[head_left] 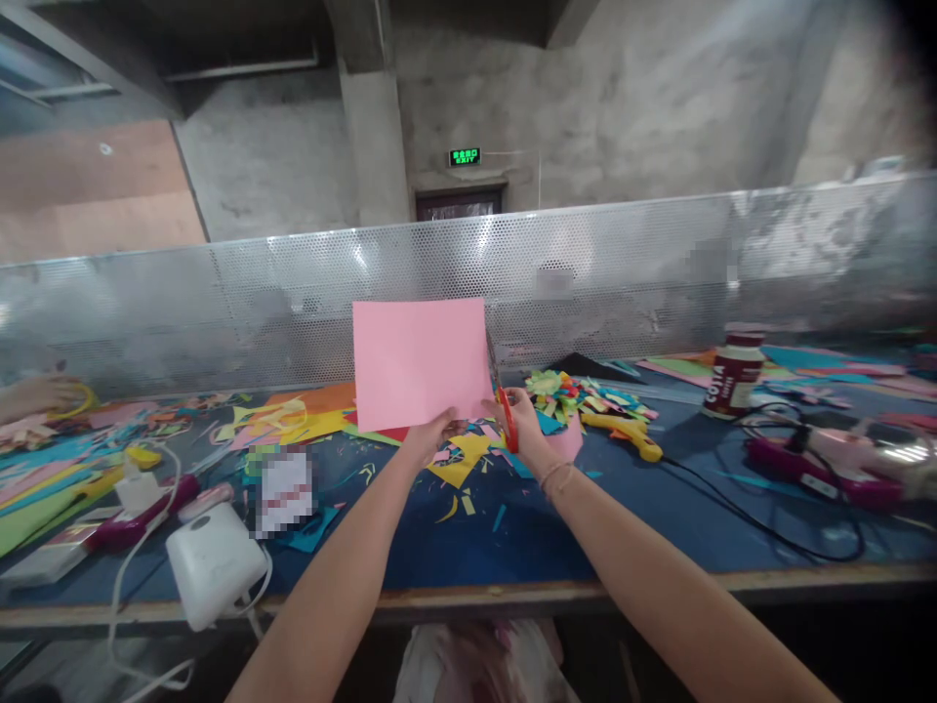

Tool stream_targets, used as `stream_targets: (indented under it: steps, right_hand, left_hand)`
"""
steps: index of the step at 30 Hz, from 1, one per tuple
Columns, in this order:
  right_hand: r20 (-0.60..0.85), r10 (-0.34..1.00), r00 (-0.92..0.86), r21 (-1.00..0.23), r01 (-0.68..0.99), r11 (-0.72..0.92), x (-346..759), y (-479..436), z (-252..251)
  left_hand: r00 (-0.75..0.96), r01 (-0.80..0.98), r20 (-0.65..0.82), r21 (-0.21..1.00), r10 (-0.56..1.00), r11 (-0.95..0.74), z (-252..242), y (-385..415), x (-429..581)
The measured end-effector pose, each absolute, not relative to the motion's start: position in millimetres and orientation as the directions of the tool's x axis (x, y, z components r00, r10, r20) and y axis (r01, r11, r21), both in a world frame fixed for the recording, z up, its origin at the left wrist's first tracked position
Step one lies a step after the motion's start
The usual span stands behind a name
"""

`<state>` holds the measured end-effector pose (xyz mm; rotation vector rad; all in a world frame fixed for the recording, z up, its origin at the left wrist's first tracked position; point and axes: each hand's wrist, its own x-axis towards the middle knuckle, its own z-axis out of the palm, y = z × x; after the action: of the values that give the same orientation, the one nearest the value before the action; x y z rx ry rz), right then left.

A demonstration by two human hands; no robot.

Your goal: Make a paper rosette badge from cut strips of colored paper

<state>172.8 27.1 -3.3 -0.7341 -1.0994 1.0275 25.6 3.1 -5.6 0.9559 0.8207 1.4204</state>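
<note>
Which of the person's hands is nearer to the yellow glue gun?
Right. The right hand, holding the scissors, is just left of the glue gun; the left hand, gripping the pink paper, is farther left.

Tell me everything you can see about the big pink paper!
The pink paper is a plain, four-sided sheet, smooth-looking like thin card, with straight edges and no visible marks. It is raised above the blue table, its broad face toward the camera. The left hand holds it low, toward the right of its bottom edge. Beside its right edge are the blades of red-handled scissors, held in the right hand; whether they touch the paper is unclear.
</note>
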Motion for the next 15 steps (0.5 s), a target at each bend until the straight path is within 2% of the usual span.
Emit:
stream_targets:
  steps: [6, 11, 15]
  right_hand:
    - [0.384, 0.891, 0.241, -0.887, -0.172, 0.428, 182, 40, -2]
    - [0.445, 0.839, 0.312, -0.859, -0.117, 0.499, 189, 53, -4]
    - [0.480, 0.820, 0.312, -0.838, -0.113, 0.533, 189, 53, -5]
  left_hand:
    - [-0.037, -0.497, 0.125, 0.858, 0.991, -0.127, -2, 7, 18]
    - [-0.083, -0.465, 0.202, 0.858, 0.976, -0.218, -10, 17, 11]
    - [-0.162, -0.457, 0.140, 0.866, 0.977, -0.200, -11, 18, 14]
